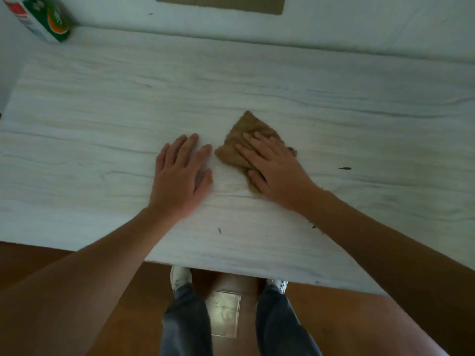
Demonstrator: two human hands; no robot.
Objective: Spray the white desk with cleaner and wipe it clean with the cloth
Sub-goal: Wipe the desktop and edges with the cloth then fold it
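Wiping step: right hand (272, 168) lies flat, fingers (253, 140) straight, pressing the cloth (244, 127) on the surface (102, 98) near its front edge. Left hand (180, 176) rests flat just beside, holding nothing. Recommend even pressure and overlapping passes toward the speck (344, 168) at right (sprayer not in view).

The right hand (275, 168) is covering the near part of the brown fuzzy folded cloth (241, 132). At the far left, the picture's top edge is cutting off the green, red and white carton (43, 19), whose print is blurring beyond reading. The same edge is cutting the flat brown panel (221, 2). The near edge of the white wood-grain desk (102, 111) is hiding the toes of the white shoes (180, 277). The small dark specks (344, 168) at the right are showing too small to identify.
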